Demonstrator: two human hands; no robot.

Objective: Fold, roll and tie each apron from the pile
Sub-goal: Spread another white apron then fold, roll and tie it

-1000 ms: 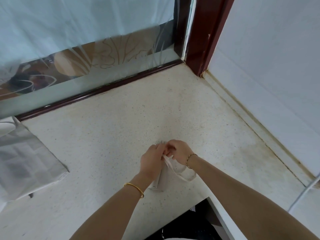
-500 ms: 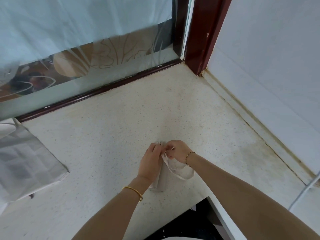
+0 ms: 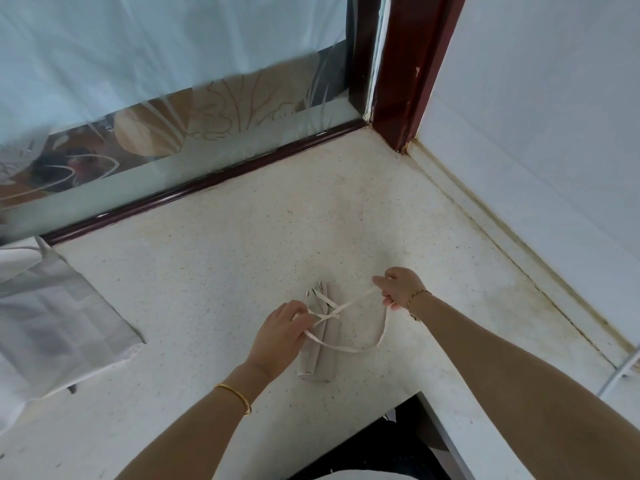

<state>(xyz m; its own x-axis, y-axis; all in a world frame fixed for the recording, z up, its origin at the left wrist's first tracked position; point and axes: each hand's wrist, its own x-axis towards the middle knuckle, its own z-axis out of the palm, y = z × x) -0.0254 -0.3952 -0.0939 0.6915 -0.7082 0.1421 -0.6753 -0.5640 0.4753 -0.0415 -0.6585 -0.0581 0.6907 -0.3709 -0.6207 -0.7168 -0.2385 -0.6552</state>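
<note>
rolled apron (image 3: 320, 344) lies on the tabletop (image 3: 214, 278) near the front edge, centre of view, long axis running near-to-far with a slight lean to the right at the far end. its strap (image 3: 349, 348) crosses over the top of the roll in an x, about the upper middle, and a slack loop of it droops out to the right and curves back toward the roll's near half.

left hand (image 3: 278, 336) sits just left of the roll, touching it, fingers curled and pinching one strap end low by the crossing. right hand (image 3: 398, 289) is off to the right and slightly farther, apart from the roll, fingers curled round the other strap end, which runs taut down-left to the crossing. so both hands are grasping strap, none free.

key relation: the roll lies between the two hands, strap ends pulled out across its long axis, left hand much nearer the roll. looks like the tying step, first cross made, knot not snug yet; judged next move is a pull outward left and right, and the slack loop on the right probably needs taking up.

far left: pile of aprons (image 3: 52, 323), grey-white, flat on the tabletop, well apart from the roll. glass panel (image 3: 173, 98) along the far edge, wall (image 3: 536, 133) on the right.
</note>
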